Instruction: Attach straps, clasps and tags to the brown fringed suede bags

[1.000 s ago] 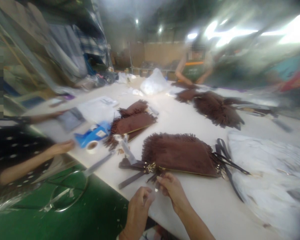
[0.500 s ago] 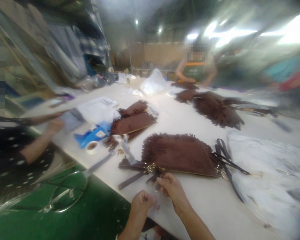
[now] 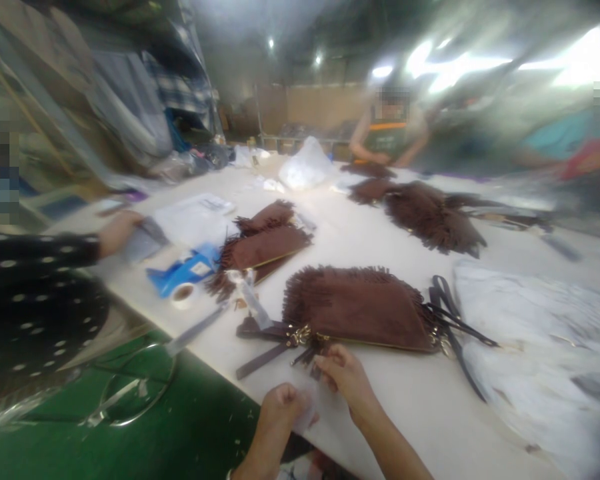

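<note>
A brown fringed pouch (image 3: 360, 307) lies flat in front of me, its gold zip along the near edge. Gold clasps (image 3: 299, 335) and dark straps (image 3: 263, 360) sit at its near left corner. My right hand (image 3: 347, 380) is just below that corner, fingers pinched on a small dark brown strip, partly hidden by the fingertips. To its left, my left hand (image 3: 280, 407) is closed, thumb against fingers, on a thin see-through plastic piece (image 3: 307, 407). The two hands are close together but apart, over the table's near edge.
More brown fringed pouches (image 3: 267, 250) lie beyond, with another pile (image 3: 430, 213) farther right. A blue tape dispenser (image 3: 190, 267) and tape roll (image 3: 183, 293) are at left. White wrapping (image 3: 540, 347) covers the right. A co-worker's arm (image 3: 115, 233) reaches in from the left; another person (image 3: 387, 140) stands opposite.
My hands and the pouch have hardly moved. At left, the co-worker's arm has stretched farther over the grey sheet, its sleeve now covering more of the view.
</note>
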The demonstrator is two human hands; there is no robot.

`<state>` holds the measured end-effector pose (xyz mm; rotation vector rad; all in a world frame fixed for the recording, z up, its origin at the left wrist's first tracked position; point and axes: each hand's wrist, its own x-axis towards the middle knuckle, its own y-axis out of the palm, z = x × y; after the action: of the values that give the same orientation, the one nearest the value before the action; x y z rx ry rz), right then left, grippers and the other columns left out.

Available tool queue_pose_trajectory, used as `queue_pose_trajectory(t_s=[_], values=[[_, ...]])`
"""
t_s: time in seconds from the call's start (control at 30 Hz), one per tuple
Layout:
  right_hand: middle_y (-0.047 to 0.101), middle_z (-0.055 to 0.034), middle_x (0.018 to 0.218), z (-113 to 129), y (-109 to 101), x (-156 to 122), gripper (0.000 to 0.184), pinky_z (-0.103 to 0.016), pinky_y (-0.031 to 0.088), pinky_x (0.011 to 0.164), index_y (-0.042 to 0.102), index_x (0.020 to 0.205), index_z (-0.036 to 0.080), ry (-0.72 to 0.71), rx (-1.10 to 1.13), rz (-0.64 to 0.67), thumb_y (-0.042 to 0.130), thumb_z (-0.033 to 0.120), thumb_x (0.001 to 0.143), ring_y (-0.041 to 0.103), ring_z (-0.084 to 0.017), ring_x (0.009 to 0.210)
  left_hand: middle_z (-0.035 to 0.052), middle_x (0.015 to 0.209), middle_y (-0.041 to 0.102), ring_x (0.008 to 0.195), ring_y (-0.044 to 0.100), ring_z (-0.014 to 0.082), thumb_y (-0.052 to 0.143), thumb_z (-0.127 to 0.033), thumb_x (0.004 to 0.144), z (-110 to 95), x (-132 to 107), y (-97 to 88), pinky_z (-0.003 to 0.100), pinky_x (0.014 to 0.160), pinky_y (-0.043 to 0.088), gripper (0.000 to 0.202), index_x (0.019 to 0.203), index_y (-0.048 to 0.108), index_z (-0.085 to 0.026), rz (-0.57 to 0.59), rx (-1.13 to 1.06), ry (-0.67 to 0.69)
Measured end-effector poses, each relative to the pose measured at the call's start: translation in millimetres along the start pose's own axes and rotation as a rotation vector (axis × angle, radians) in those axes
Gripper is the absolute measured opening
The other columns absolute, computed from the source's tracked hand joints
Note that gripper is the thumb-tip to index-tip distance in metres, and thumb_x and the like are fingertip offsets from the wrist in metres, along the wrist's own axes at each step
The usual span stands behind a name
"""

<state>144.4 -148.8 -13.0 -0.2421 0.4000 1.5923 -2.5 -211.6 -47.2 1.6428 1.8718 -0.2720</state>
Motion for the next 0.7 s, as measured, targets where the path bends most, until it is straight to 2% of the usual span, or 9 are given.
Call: queue_pose_trajectory(t_s=[0.13, 0.33, 0.57, 0.7], values=[[0.055, 0.0063, 0.046, 2, 0, -2, 0.04, -0.018, 0.027, 0.039, 0.045, 0.069, 0.021, 0.015, 0.016, 0.009, 0.074, 0.048, 0.066, 0.039, -0.006, 0.039, 0.0064, 0.057, 0.067, 0.052, 0.064, 0.0202, 0.081, -0.06, 0.053, -1, -1, 4.9, 0.031, 0.054, 0.049, 0.054, 0.061, 0.048, -0.017, -0.053, 0.025, 0.014], [0.054, 0.0065, 0.045, 2, -1, -4, 0.043, -0.018, 0.026, 0.039, 0.045, 0.067, 0.021, 0.042, 0.012, 0.012, 0.075, 0.051, 0.063, 0.038, -0.006, 0.038, 0.0071, 0.061, 0.068, 0.053, 0.065, 0.0214, 0.079, -0.061, 0.054, -1, 2, 13.7, 0.03, 0.051, 0.049, 0.055, 0.065, 0.049, -0.017, -0.061, 0.021, 0.047], [0.051, 0.007, 0.044, -6, -5, -1, 0.044, -0.018, 0.026, 0.039, 0.05, 0.069, 0.019, 0.061, 0.023, 0.046, 0.069, 0.059, 0.068, 0.038, -0.006, 0.037, 0.0119, 0.073, 0.071, 0.058, 0.066, 0.0209, 0.075, -0.066, 0.057, -11, -4, 26.8, 0.03, 0.055, 0.05, 0.059, 0.078, 0.06, -0.013, -0.012, 0.018, -0.005], [0.052, 0.0054, 0.044, -10, -9, -1, 0.043, -0.019, 0.029, 0.039, 0.055, 0.069, 0.019, 0.026, -0.066, 0.036, 0.065, 0.061, 0.071, 0.043, -0.009, 0.038, 0.0111, 0.072, 0.07, 0.059, 0.064, 0.0184, 0.071, -0.064, 0.065, -13, -5, 36.0, 0.028, 0.057, 0.048, 0.057, 0.083, 0.063, -0.011, 0.046, -0.024, 0.002]])
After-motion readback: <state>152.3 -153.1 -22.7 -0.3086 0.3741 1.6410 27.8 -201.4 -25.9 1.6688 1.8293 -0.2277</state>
